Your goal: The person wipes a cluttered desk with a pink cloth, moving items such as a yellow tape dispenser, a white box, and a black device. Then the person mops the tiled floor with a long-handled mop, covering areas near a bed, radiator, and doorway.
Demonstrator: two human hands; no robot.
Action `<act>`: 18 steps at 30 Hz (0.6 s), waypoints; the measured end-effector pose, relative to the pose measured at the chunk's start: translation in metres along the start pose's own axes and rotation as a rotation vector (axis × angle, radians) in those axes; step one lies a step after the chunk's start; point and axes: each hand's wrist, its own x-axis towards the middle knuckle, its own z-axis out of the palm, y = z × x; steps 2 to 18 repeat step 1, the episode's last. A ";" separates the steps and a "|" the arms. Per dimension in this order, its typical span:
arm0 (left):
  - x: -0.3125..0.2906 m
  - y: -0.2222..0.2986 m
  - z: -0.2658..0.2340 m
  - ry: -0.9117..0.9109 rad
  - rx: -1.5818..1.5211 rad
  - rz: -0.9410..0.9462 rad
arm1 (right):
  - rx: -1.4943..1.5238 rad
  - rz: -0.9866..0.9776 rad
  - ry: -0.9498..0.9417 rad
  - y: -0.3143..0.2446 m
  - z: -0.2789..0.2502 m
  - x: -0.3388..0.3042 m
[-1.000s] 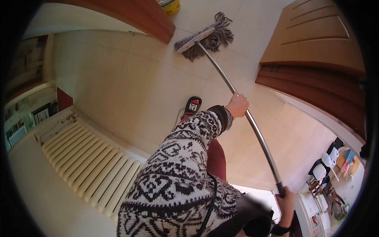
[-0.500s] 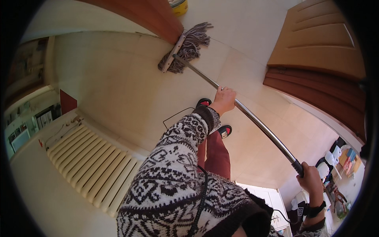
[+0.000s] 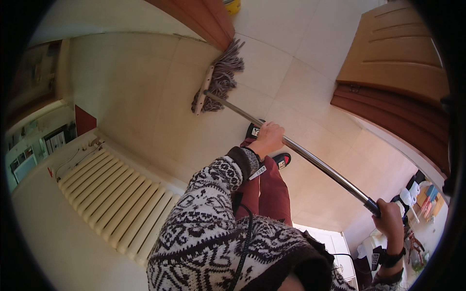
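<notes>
A string mop lies across the scene, its grey-brown strands [image 3: 224, 80] spread on the floor below a pale clamp bar. From that bar a shiny metal mop handle [image 3: 323, 162] slants down to the right. My left hand [image 3: 271, 137] is closed round the handle's middle, just above my slippered feet [image 3: 281, 160]. At the dark end grip, my right hand [image 3: 389, 216] is wrapped round the top of the handle. Its wrist wears a black band. The upper strands reach the foot of a brown door frame [image 3: 213, 24].
A cream radiator [image 3: 116, 203] stands along the wall at lower left. To the right are a wooden door [image 3: 395, 46] and its reddish-brown frame. A white drawer cabinet [image 3: 334, 245] sits by my right arm. Part of a yellow container [image 3: 233, 6] shows at the far top.
The mop head has come nearer to me and slightly left, away from the door frame's foot. My left hand has moved slightly down and left, my right slightly right. My far foot has shifted.
</notes>
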 end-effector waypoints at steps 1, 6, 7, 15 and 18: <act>-0.009 -0.005 0.003 -0.072 0.030 0.006 | 0.016 -0.008 0.021 -0.001 0.023 0.001; -0.009 -0.005 0.003 -0.072 0.030 0.006 | 0.016 -0.008 0.021 -0.001 0.023 0.001; -0.009 -0.005 0.003 -0.072 0.030 0.006 | 0.016 -0.008 0.021 -0.001 0.023 0.001; -0.009 -0.005 0.003 -0.072 0.030 0.006 | 0.016 -0.008 0.021 -0.001 0.023 0.001; -0.009 -0.005 0.003 -0.072 0.030 0.006 | 0.016 -0.008 0.021 -0.001 0.023 0.001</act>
